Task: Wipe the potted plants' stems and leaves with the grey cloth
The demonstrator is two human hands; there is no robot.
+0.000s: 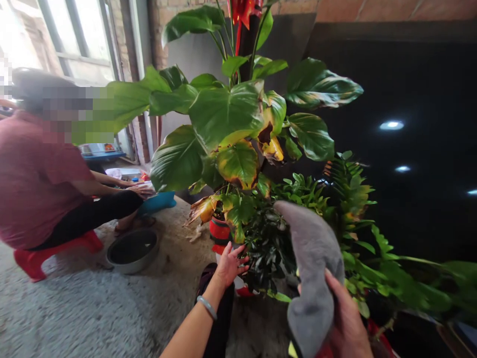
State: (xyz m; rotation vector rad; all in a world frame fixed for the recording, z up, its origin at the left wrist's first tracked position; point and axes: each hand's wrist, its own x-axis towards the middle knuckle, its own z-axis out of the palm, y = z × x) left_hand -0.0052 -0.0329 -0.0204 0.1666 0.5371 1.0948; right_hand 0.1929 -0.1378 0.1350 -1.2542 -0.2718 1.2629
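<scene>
My right hand (345, 315) is closed around a grey cloth (316, 263), which is lifted upright in front of the plants. My left hand (230, 267), with a pale bangle on the wrist, reaches forward with its fingers spread and holds nothing. It is nearest to a dark-leaved bushy plant (266, 243) and a red pot (219, 231). A tall plant with broad green leaves (227, 112) rises above my hands. Some of its lower leaves (238, 164) are yellow with brown edges.
At the left a person (44, 174) sits on a red stool (55, 253) beside a grey basin of dark water (132, 251). A blue container (156, 203) is near that person's hands. More foliage (391, 273) spreads at the right before a dark glossy panel (417, 109).
</scene>
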